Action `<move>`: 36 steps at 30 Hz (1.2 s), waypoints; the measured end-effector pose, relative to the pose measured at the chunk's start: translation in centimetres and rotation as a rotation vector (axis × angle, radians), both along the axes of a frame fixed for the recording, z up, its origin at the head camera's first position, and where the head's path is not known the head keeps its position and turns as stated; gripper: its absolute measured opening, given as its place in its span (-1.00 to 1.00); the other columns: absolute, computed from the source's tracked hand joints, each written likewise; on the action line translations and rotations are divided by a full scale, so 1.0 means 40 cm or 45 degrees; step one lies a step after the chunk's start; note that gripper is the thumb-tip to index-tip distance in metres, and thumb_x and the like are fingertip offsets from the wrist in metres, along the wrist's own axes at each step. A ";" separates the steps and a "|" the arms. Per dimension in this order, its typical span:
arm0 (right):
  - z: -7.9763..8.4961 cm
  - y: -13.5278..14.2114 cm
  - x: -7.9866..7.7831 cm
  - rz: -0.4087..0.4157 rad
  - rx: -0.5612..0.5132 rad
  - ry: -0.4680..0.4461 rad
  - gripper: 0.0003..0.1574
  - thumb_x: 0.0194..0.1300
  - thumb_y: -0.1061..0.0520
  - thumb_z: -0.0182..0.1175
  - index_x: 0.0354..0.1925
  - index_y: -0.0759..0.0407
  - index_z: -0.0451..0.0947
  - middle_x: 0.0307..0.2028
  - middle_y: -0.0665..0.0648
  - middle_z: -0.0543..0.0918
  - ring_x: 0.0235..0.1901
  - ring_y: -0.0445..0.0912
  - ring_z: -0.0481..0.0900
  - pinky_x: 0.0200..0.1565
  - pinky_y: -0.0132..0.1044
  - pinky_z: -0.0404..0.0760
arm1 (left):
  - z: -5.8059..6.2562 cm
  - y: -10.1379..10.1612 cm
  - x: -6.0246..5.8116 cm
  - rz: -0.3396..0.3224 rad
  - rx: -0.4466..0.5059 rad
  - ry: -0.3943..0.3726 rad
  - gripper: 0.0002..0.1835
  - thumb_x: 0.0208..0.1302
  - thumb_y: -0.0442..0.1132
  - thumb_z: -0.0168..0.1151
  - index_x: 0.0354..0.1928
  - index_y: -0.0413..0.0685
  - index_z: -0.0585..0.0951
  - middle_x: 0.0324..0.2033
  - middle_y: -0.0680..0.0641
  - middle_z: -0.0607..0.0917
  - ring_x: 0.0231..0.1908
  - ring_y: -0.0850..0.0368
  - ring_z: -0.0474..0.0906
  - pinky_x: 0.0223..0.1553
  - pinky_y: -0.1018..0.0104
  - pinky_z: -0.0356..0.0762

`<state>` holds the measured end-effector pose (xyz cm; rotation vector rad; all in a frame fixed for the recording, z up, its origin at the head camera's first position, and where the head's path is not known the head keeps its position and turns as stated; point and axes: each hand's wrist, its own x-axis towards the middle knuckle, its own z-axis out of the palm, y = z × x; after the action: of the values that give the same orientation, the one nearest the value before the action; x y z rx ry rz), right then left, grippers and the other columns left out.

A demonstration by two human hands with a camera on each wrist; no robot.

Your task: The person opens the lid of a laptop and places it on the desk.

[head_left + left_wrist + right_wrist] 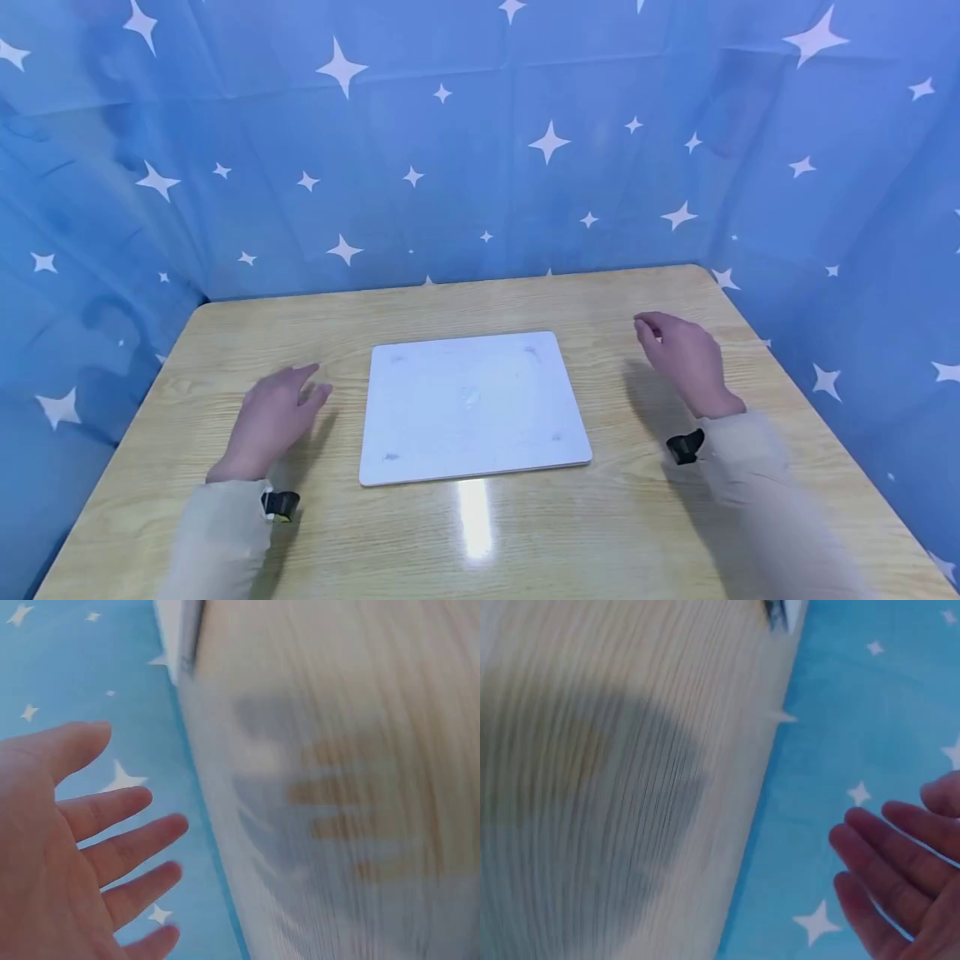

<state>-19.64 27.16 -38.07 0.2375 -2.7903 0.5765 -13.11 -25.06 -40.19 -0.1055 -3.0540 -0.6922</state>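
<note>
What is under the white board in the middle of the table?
The white board lies flat on the wooden table, whose surface shows all round it. Anything directly beneath it is covered. Nothing rests on top; both hands are off to its sides.

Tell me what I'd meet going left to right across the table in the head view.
Left hand → white board → right hand, all over or on the wooden table.

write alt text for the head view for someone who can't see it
A white board lies flat in the middle of a wooden table, with an open hand hovering on each side: the left hand and the right hand, neither touching the board. Blue cloth with white stars surrounds the table on three sides.
</note>
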 end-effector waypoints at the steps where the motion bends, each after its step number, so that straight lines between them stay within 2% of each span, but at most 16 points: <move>1: -0.003 -0.012 0.000 0.015 -0.024 0.029 -0.52 0.36 -0.05 -0.14 -0.02 0.20 0.53 -0.25 0.18 0.64 -0.50 -0.02 0.53 -0.54 -0.12 0.42 | 0.000 0.006 0.005 0.011 0.042 -0.011 -0.31 0.29 0.22 -0.22 0.23 -0.18 0.30 0.09 -0.25 0.43 0.10 -0.26 0.25 0.04 -0.19 0.16; 3: -0.009 -0.035 -0.001 0.044 -0.058 0.083 -0.56 0.36 -0.01 -0.13 -0.04 0.20 0.55 -0.28 0.14 0.66 -0.55 -0.07 0.52 -0.56 -0.17 0.40 | 0.000 0.018 0.016 0.039 0.109 -0.018 -0.33 0.29 0.21 -0.23 0.22 -0.16 0.31 0.03 -0.21 0.48 0.01 -0.19 0.36 -0.07 -0.09 0.31; 6: -0.016 -0.068 0.001 0.074 -0.105 0.129 -0.58 0.36 0.01 -0.13 -0.07 0.18 0.56 -0.32 0.08 0.67 -0.50 -0.10 0.57 -0.51 -0.18 0.44 | 0.001 0.037 0.031 0.080 0.170 0.017 -0.39 0.30 0.18 -0.23 0.16 -0.14 0.37 -0.11 -0.15 0.54 -0.13 -0.08 0.43 -0.20 0.02 0.39; 9: -0.022 -0.101 0.008 0.096 -0.176 0.102 -0.58 0.36 -0.02 -0.14 -0.06 0.15 0.56 -0.33 0.05 0.67 -0.41 -0.10 0.60 -0.43 -0.17 0.48 | 0.001 0.051 0.045 0.104 0.204 0.067 -0.47 0.32 0.12 -0.19 0.10 -0.12 0.42 -0.20 -0.11 0.55 -0.22 0.00 0.45 -0.28 0.10 0.41; 12: -0.028 -0.135 0.019 0.142 -0.245 0.062 -0.57 0.36 -0.03 -0.12 -0.04 0.14 0.55 -0.31 0.04 0.67 -0.38 -0.11 0.60 -0.45 -0.21 0.48 | -0.005 0.061 0.054 0.130 0.221 0.109 -0.59 0.33 0.00 -0.14 0.04 -0.11 0.46 -0.32 -0.04 0.54 -0.38 0.08 0.44 -0.43 0.22 0.39; 16: -0.036 -0.177 0.032 0.223 -0.308 0.071 -0.61 0.35 -0.01 -0.08 -0.04 0.13 0.55 -0.29 0.02 0.67 -0.35 -0.15 0.61 -0.44 -0.26 0.49 | -0.019 0.071 0.062 0.176 0.269 0.124 -0.71 0.31 -0.13 -0.10 -0.04 -0.08 0.47 -0.42 0.01 0.48 -0.53 0.14 0.37 -0.56 0.31 0.33; 20: -0.038 -0.215 0.039 0.281 -0.350 0.088 -0.66 0.34 0.06 -0.07 -0.04 0.09 0.55 -0.29 -0.03 0.66 -0.33 -0.21 0.60 -0.37 -0.27 0.52 | -0.033 0.080 0.069 0.219 0.333 0.074 -0.69 0.33 -0.12 -0.20 -0.02 -0.07 0.44 -0.38 0.00 0.46 -0.49 0.12 0.35 -0.51 0.29 0.31; 24: -0.037 -0.249 0.043 0.327 -0.372 0.038 -0.66 0.33 0.11 -0.08 -0.02 0.06 0.53 -0.27 -0.05 0.66 -0.31 -0.24 0.57 -0.31 -0.26 0.51 | -0.045 0.086 0.075 0.225 0.377 0.035 -0.65 0.36 -0.12 -0.28 0.02 -0.10 0.40 -0.30 -0.04 0.46 -0.40 0.10 0.36 -0.43 0.27 0.32; 29: -0.047 -0.286 0.042 0.373 -0.392 -0.001 -0.68 0.32 0.13 -0.04 -0.02 0.06 0.53 -0.26 -0.06 0.65 -0.30 -0.28 0.57 -0.29 -0.30 0.53 | -0.061 0.097 0.082 0.189 0.428 0.046 -0.70 0.34 -0.21 -0.20 0.02 -0.16 0.38 -0.20 -0.09 0.46 -0.25 0.06 0.38 -0.28 0.21 0.35; 32: -0.051 -0.304 0.043 0.408 -0.391 0.002 -0.68 0.31 0.15 -0.04 -0.02 0.06 0.53 -0.26 -0.09 0.64 -0.30 -0.29 0.56 -0.28 -0.33 0.53 | -0.068 0.106 0.088 0.176 0.473 0.017 -0.70 0.30 -0.27 -0.14 0.04 -0.16 0.37 -0.10 -0.12 0.43 -0.13 0.01 0.36 -0.16 0.14 0.34; 36: -0.054 -0.323 0.044 0.440 -0.389 -0.002 -0.67 0.30 0.16 -0.05 -0.03 0.06 0.54 -0.28 -0.06 0.65 -0.31 -0.29 0.55 -0.29 -0.33 0.52 | -0.074 0.111 0.093 0.161 0.475 -0.017 -0.63 0.22 -0.34 -0.09 0.10 -0.14 0.33 0.03 -0.14 0.36 -0.10 -0.02 0.29 -0.17 0.12 0.31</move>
<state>-17.86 14.26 -40.21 0.6572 -2.6279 1.0690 -9.38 -20.64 -43.16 0.0942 -2.8488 -1.2338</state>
